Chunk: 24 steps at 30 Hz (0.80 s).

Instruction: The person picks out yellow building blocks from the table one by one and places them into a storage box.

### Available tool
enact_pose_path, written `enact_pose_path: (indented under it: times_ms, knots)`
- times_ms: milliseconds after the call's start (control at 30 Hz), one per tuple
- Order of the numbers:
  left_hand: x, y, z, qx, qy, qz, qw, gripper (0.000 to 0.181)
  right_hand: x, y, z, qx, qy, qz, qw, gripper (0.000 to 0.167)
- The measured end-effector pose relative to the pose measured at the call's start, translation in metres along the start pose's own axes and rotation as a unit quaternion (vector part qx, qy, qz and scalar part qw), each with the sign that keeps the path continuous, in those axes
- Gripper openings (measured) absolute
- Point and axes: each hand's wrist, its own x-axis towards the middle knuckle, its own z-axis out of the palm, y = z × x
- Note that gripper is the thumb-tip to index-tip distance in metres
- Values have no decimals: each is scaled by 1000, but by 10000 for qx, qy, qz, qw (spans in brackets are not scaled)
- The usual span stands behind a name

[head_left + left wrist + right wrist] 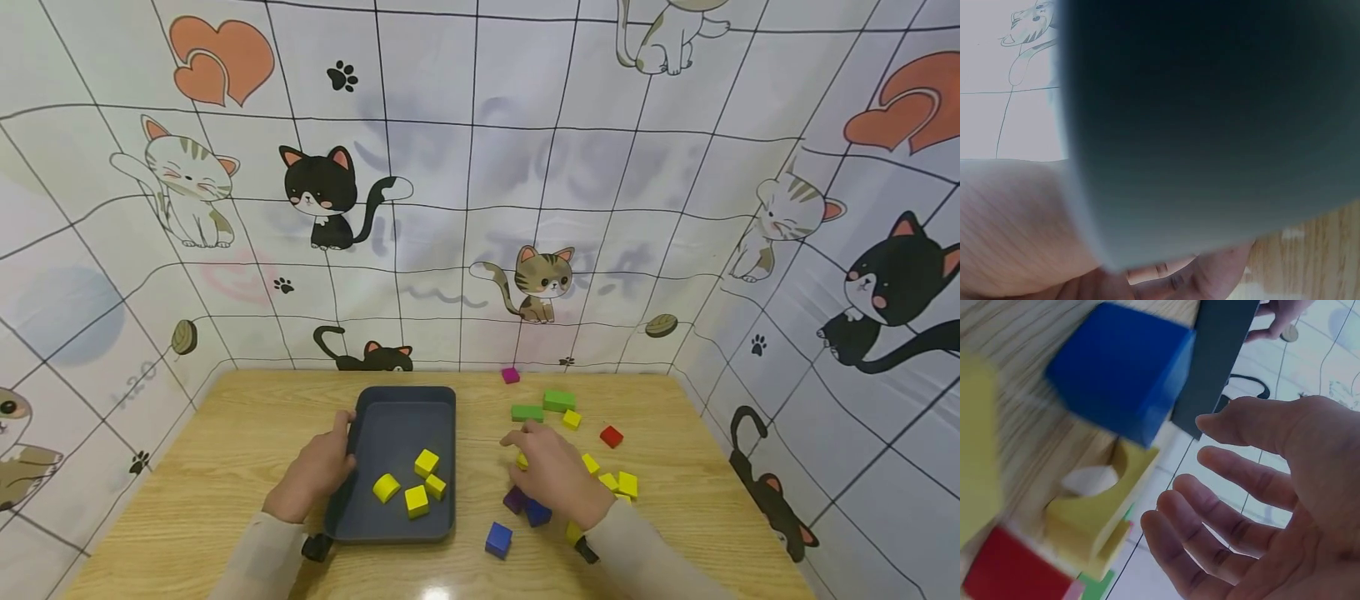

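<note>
My left hand [315, 471] grips the left rim of a dark grey tray [390, 421]. In the left wrist view the tray's blurred dark wall [1210, 125] hides much of that hand's fingers. Several yellow blocks lie in the tray's near part, among them a yellow cube [416, 502] and a rounded yellow block [386, 487]. Over the loose blocks right of the tray hovers my right hand [558, 471], its fingers loosely bent and holding nothing. A yellow block [522, 460] shows by its fingertips. The right wrist view has a blue block [1119, 369] and a yellow arch block [1094, 515] near the fingers.
Two green blocks [558, 401], a magenta block [510, 376] and a red block [611, 437] lie farther back on the wooden table [262, 408]. Several yellow blocks [627, 484] sit right of my hand. A blue cube [498, 540] lies in front. A cat-print sheet [450, 250] surrounds the table.
</note>
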Motion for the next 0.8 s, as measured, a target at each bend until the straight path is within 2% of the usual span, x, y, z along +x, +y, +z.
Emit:
enact_pose_path:
  times_ms: [133, 333, 800]
  knots:
    - [0, -1, 0, 4, 13, 23, 10000, 67, -3, 11, -1, 108, -56, 191, 9997, 35]
    - [-1, -1, 0, 33, 40, 74, 10000, 68, -7, 21, -1, 84, -10, 262, 9996, 32]
    - [0, -1, 1, -4, 28, 18, 10000, 68, -8, 23, -1, -226, -145, 400, 9988, 30]
